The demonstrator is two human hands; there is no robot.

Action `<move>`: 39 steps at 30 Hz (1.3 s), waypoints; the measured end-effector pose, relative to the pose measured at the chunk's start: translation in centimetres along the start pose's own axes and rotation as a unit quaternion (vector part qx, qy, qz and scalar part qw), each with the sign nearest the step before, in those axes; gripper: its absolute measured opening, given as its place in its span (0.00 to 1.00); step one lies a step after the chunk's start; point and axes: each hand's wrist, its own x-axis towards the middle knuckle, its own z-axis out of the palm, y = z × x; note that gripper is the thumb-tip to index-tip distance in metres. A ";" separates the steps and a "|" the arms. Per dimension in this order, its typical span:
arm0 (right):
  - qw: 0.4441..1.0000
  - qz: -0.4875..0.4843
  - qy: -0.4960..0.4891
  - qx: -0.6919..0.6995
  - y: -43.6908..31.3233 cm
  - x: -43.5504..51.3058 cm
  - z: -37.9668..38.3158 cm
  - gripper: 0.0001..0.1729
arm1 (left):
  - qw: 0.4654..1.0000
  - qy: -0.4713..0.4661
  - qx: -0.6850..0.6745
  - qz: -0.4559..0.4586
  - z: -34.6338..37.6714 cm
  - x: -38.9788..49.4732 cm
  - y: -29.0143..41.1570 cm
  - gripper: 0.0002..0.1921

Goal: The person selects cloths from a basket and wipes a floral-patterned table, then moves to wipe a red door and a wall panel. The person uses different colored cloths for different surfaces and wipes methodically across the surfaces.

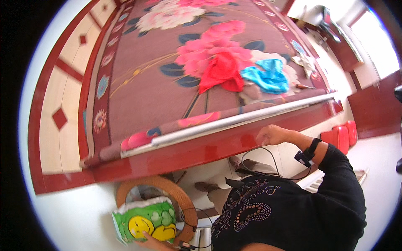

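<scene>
My left hand is at the bottom, its fingers laid over the lower front of a green package with yellow cartoon figures. It appears to grip that package, though the thumb side is partly hidden. Behind and below the package shows a round orange-brown ring-shaped rim, woven-looking. My right hand, slightly blurred, hovers with curled fingers by the glossy red bed frame; nothing shows in it. A black device is strapped to the right wrist, and a dark cable loops beneath.
Across the flowered bedspread lie a red cloth, a blue cloth and a whitish cloth. A long white tube runs along the bed's near edge. Red plastic stools stand at right. A red-brown cabinet is beyond.
</scene>
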 end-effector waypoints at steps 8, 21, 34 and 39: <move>0.991 0.072 0.058 0.101 9.5 -9.2 -0.9 0.17 | 0.905 -0.275 -0.174 0.272 12.3 -12.3 21.7 0.22; 0.933 0.027 0.308 0.183 15.8 -19.4 -5.2 0.18 | 0.627 -0.463 -0.167 0.603 25.8 -33.3 46.2 0.17; 0.946 -0.082 0.313 -0.010 24.6 -11.4 -25.3 0.22 | 0.726 -0.451 -0.122 0.505 32.0 -41.1 44.0 0.10; 0.980 -0.038 0.172 -0.091 23.2 -2.6 -27.3 0.50 | 0.801 -0.375 -0.062 0.462 31.5 -42.4 44.9 0.12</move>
